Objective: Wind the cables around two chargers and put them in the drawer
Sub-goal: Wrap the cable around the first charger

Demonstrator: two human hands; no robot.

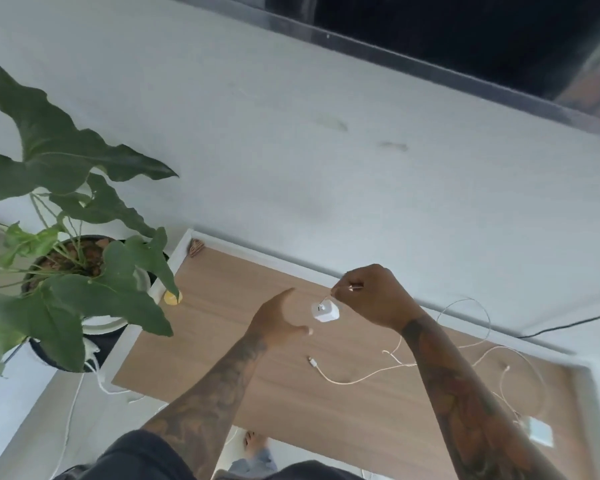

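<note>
A small white charger [325,311] hangs above the wooden tabletop [222,327] from its thin white cable [357,375]. My right hand [371,296] pinches that cable just above the charger. Slack cable trails over the wood, and a plug end [311,361] lies near the middle. My left hand [280,322] hovers just left of the charger, fingers spread and holding nothing. A second, flatter white charger [539,432] lies at the table's right side beside my right forearm, with its own cable looped around it on the wood. No drawer is in view.
A potted plant [73,244] with big green leaves stands left of the table. A small yellow object [171,297] sits at the table's left edge under a leaf. A dark screen [465,36] hangs on the white wall above. A black cord [568,323] runs along the wall at right.
</note>
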